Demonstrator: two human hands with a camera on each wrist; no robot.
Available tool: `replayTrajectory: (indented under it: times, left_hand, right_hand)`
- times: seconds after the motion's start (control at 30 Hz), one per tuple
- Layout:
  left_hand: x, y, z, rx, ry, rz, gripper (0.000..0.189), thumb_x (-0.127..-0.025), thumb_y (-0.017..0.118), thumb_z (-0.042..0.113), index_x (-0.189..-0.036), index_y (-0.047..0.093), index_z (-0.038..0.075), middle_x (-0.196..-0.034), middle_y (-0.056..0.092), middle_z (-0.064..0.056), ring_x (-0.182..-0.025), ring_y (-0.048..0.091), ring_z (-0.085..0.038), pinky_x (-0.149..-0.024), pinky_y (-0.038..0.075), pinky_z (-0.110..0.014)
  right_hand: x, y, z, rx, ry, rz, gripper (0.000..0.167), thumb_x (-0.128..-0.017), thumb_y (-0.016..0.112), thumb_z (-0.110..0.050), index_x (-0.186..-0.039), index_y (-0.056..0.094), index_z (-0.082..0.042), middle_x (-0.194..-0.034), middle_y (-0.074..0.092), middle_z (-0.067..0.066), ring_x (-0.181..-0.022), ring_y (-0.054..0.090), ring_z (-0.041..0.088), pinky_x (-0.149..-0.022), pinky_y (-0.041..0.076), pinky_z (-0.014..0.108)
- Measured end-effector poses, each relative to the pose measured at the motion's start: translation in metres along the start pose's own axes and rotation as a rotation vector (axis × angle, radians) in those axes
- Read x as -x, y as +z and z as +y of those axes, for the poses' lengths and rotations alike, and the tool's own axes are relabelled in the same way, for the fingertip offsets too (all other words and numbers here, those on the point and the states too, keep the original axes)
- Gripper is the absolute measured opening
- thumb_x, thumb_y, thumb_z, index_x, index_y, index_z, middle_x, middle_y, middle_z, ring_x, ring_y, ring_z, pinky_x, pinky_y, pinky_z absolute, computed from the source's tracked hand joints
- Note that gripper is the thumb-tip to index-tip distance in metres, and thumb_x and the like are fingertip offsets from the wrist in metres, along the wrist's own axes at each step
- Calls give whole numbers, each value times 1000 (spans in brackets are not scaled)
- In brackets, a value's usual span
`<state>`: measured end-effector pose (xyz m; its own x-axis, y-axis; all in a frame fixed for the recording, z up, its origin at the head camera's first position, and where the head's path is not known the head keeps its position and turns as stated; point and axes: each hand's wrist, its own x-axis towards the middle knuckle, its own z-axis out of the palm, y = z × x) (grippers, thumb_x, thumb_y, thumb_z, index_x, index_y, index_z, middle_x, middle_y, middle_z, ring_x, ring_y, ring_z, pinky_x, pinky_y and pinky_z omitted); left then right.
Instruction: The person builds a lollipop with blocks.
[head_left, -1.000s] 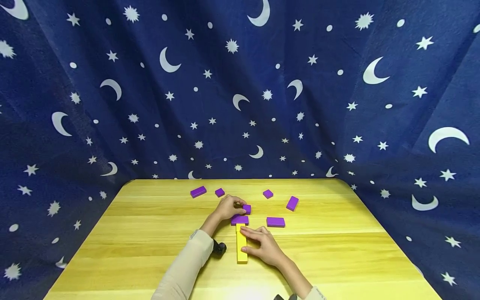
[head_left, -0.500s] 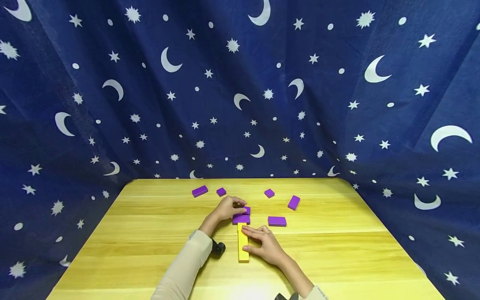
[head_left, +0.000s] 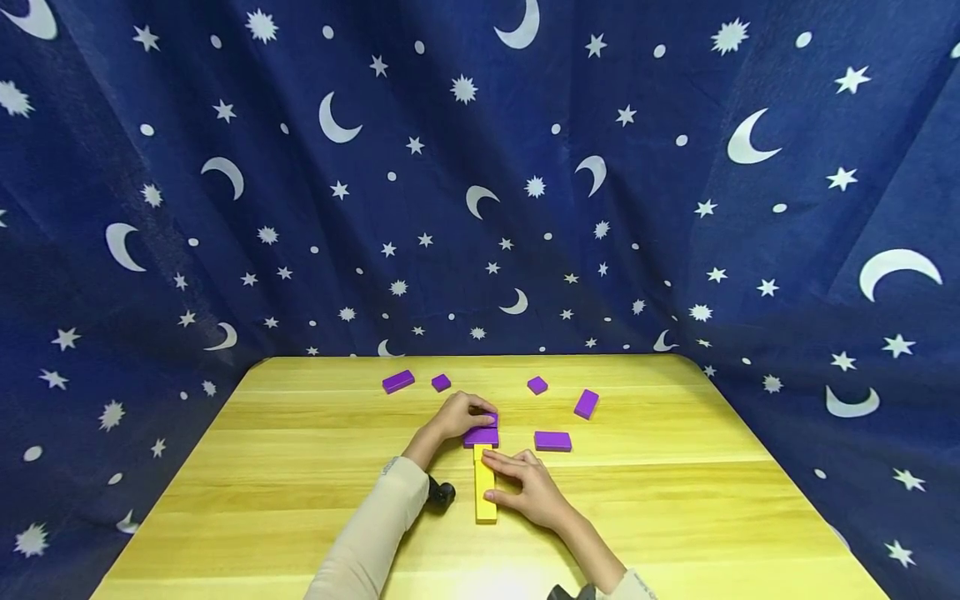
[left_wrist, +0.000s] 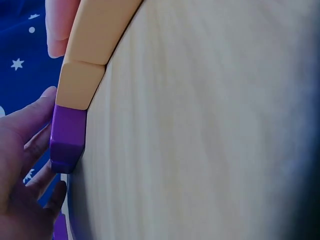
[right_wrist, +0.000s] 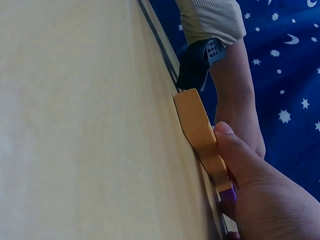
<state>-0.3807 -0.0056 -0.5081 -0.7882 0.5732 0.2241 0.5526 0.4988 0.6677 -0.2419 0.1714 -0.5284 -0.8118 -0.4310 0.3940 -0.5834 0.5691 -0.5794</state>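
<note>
Tabletop (head_left: pixel 675 517) spreads wide between edges (head_left: pixel 771 462); left grip (head_left: pixel 456 415) pinches small purple block (head_left: pixel 494 424), relaxed right grip (head_left: pixel 532 492) touches yellow blocks (head_left: pixel 485 490).

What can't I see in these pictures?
Head view: part of the small purple block, behind the left hand.
Left wrist view: one end of the long yellow block, past the top edge.
Right wrist view: much of a purple block, behind the right hand.
</note>
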Motion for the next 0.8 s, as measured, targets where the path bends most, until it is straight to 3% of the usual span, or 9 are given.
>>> replayTrajectory:
  times: [0.33, 0.67, 0.8]
  left_hand:
    - [3, -1, -2, 34, -7, 5, 16, -84, 68, 21, -97, 73, 11, -93, 70, 1, -92, 61, -13, -82, 47, -27]
    - [5, 0, -9, 52, 14, 7, 18, -85, 68, 24, -97, 72, 12, -93, 69, 2, -94, 61, -14, -85, 47, -28]
    - [6, -3, -10, 66, 28, 44, 19, -85, 68, 21, -99, 71, 9, -95, 69, 0, -93, 62, -14, -83, 48, -27]
  right_hand:
    - [-1, -1, 1, -6, 13, -9, 55, -80, 65, -47, -126, 59, -18, -134, 49, -10, -85, 39, 3, -73, 34, 27]
    - [0, 0, 1, 2, 1, 0, 55, -80, 65, -46, -126, 59, -18, -134, 50, -9, -85, 39, 3, -73, 33, 27]
    - [0, 0, 0, 6, -9, 4, 55, -80, 65, -46, -126, 59, -17, -133, 50, -8, -85, 39, 2, -73, 34, 27]
